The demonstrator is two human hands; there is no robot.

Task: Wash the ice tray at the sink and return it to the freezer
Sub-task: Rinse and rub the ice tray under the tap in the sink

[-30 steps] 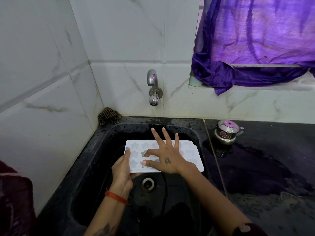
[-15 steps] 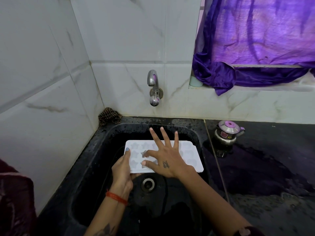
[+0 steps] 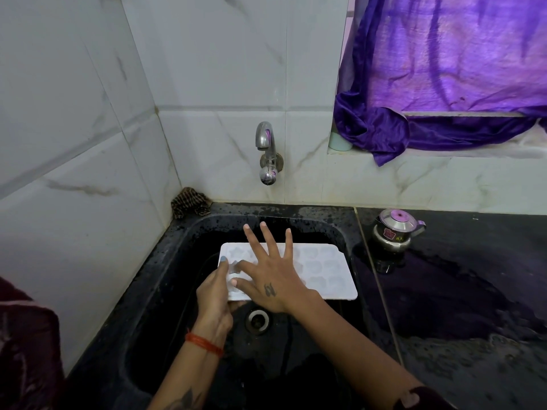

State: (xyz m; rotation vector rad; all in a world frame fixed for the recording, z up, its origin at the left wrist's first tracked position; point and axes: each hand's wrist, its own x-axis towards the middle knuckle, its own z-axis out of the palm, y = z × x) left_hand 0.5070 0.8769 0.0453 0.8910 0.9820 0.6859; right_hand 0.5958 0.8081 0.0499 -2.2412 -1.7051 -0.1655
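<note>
While the left hand clamps the tray at its 9 o'clock end over the sink, rub each cell with the right hand — fingers spread, flat — then rinse under the tap.

Dim, purple-tinged light — wide-angle warp

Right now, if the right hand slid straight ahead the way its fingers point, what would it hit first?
Probably the sink's back wall. The right hand lies spread over the ice tray, its fingers aimed past the tray's far edge. The tap sits higher up. Depth is unclear.
</note>
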